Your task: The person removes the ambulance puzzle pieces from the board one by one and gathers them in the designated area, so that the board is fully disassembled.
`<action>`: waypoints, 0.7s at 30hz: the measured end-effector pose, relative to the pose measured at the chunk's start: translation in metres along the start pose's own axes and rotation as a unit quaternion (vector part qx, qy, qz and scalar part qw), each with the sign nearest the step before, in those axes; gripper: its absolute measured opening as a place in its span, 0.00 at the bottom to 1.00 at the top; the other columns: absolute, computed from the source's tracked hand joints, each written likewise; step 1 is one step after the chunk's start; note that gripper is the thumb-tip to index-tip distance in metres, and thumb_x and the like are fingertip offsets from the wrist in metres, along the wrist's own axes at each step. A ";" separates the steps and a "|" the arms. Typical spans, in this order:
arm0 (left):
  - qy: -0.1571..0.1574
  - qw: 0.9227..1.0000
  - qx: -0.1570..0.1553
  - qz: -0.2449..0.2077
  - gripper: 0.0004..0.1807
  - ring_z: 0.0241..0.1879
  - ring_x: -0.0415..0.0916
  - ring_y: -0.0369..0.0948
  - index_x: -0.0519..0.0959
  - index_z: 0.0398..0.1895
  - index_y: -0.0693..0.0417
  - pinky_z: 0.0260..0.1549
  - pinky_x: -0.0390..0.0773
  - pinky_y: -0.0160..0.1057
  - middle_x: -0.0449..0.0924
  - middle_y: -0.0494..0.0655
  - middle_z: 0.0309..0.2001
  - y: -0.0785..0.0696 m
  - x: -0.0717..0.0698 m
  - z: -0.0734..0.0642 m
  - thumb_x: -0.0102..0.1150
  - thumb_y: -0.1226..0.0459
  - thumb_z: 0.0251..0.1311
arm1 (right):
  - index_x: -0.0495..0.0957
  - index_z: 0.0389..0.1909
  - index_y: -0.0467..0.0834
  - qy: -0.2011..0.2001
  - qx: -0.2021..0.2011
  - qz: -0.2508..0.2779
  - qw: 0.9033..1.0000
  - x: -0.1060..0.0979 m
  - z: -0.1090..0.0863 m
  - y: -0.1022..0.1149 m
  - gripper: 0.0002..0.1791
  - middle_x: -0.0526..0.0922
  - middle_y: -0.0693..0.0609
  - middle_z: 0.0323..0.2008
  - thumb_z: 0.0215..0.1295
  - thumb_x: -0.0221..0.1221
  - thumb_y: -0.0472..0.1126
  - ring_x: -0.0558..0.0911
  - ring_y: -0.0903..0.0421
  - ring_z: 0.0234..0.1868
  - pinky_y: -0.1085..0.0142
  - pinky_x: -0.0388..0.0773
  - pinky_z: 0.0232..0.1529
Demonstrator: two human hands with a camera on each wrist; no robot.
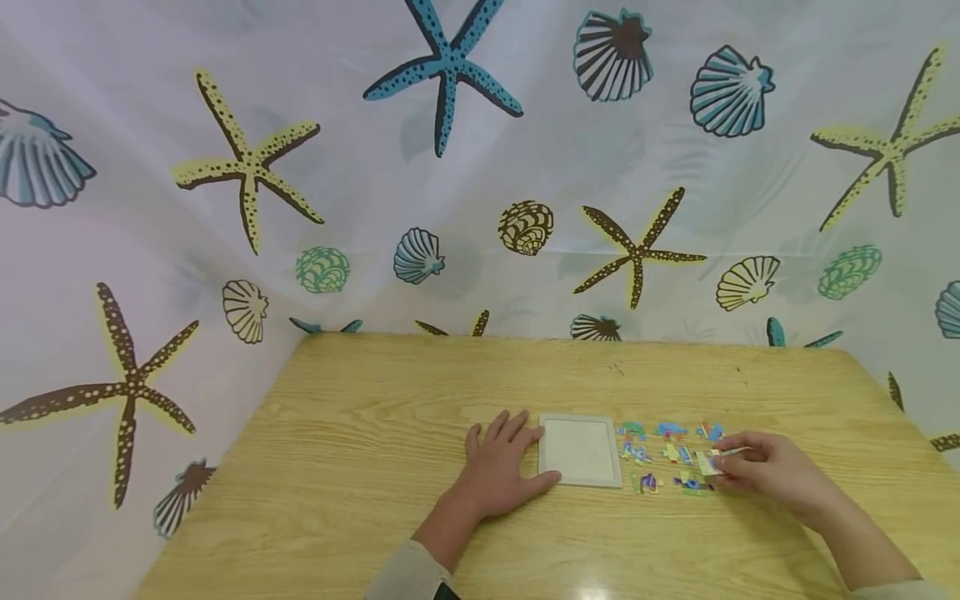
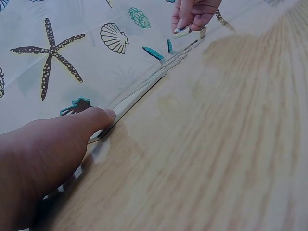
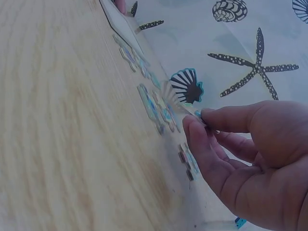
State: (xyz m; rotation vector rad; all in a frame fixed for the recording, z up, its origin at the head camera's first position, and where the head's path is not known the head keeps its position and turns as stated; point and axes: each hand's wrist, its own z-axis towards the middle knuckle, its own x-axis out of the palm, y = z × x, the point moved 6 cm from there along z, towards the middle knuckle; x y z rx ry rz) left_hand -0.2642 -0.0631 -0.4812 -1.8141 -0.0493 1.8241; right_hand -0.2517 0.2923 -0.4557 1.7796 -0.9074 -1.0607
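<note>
A square white puzzle frame (image 1: 580, 451) with a raised rim lies flat on the wooden table. My left hand (image 1: 501, 472) is spread at its left side, the thumb (image 2: 103, 118) touching the near edge. Right of the frame, several colourful jigsaw pieces (image 1: 671, 454) lie in loose rows. Over the right end of these rows, my right hand (image 1: 776, 471) pinches one jigsaw piece (image 1: 707, 463) between thumb and fingers. In the right wrist view that piece is held tilted, above the table, and the fingers partly hide it.
The wooden table (image 1: 360, 417) reaches back to a hanging white cloth (image 1: 480, 183) printed with starfish and shells, which also closes off the left side. Small dark marks (image 1: 617, 367) show on the tabletop behind the pieces.
</note>
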 end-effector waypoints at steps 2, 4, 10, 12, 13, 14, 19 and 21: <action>-0.001 1.000 0.001 0.000 0.39 0.78 0.49 0.54 0.69 0.71 0.40 0.68 0.46 0.69 0.57 0.48 0.77 0.000 0.000 0.000 0.52 0.32 0.61 | 0.66 0.61 0.24 0.003 0.009 0.004 1.000 -0.007 -0.002 -0.007 0.27 0.84 0.46 0.45 0.72 0.58 0.40 0.87 0.56 0.44 0.64 0.84 0.46; 0.001 1.000 0.001 -0.002 0.39 0.78 0.49 0.54 0.69 0.71 0.40 0.68 0.46 0.69 0.57 0.48 0.78 0.000 -0.001 -0.001 0.52 0.32 0.61 | 0.66 0.61 0.23 0.004 0.015 0.007 1.000 -0.011 -0.005 -0.013 0.27 0.83 0.47 0.45 0.72 0.58 0.40 0.86 0.57 0.43 0.64 0.84 0.46; 0.002 1.000 0.001 -0.002 0.39 0.78 0.49 0.54 0.69 0.72 0.39 0.68 0.46 0.69 0.57 0.47 0.78 0.000 -0.002 -0.002 0.52 0.32 0.62 | 0.69 0.57 0.23 -0.025 0.022 -0.039 0.999 -0.016 -0.010 -0.022 0.25 0.84 0.49 0.40 0.71 0.60 0.40 0.85 0.60 0.38 0.67 0.84 0.40; 0.002 1.000 0.000 -0.004 0.39 0.78 0.48 0.54 0.69 0.72 0.39 0.68 0.46 0.69 0.57 0.47 0.78 -0.001 -0.003 -0.002 0.52 0.32 0.62 | 0.74 0.53 0.26 -0.057 0.016 -0.099 0.993 -0.016 -0.012 -0.020 0.24 0.85 0.49 0.39 0.68 0.63 0.42 0.84 0.60 0.36 0.67 0.83 0.37; 0.003 1.000 0.000 -0.005 0.39 0.79 0.48 0.54 0.69 0.72 0.39 0.68 0.46 0.69 0.57 0.47 0.78 -0.001 -0.003 -0.002 0.52 0.32 0.62 | 0.76 0.51 0.28 -0.079 0.014 -0.138 0.987 -0.016 -0.014 -0.019 0.24 0.85 0.49 0.39 0.67 0.65 0.45 0.83 0.60 0.36 0.66 0.83 0.37; 0.005 1.000 0.000 -0.007 0.39 0.79 0.48 0.54 0.69 0.72 0.39 0.69 0.46 0.69 0.56 0.47 0.78 -0.002 -0.003 -0.002 0.52 0.32 0.62 | 0.78 0.49 0.30 -0.099 0.011 -0.174 0.980 -0.016 -0.015 -0.018 0.24 0.85 0.49 0.39 0.65 0.66 0.47 0.83 0.59 0.36 0.65 0.82 0.37; 0.023 1.000 0.003 -0.022 0.40 0.79 0.47 0.54 0.67 0.73 0.40 0.69 0.43 0.69 0.55 0.48 0.78 -0.005 -0.001 -0.004 0.51 0.32 0.62 | 0.81 0.43 0.37 -0.158 0.011 -0.274 0.949 -0.012 -0.029 -0.021 0.22 0.85 0.50 0.38 0.62 0.68 0.52 0.83 0.57 0.38 0.62 0.80 0.40; 0.028 0.999 0.002 -0.030 0.41 0.79 0.47 0.54 0.65 0.74 0.39 0.69 0.42 0.70 0.56 0.47 0.78 -0.006 0.000 -0.005 0.50 0.32 0.62 | 0.81 0.43 0.37 -0.160 0.014 -0.269 0.950 -0.009 -0.033 -0.022 0.20 0.85 0.50 0.37 0.64 0.67 0.51 0.83 0.57 0.38 0.64 0.80 0.38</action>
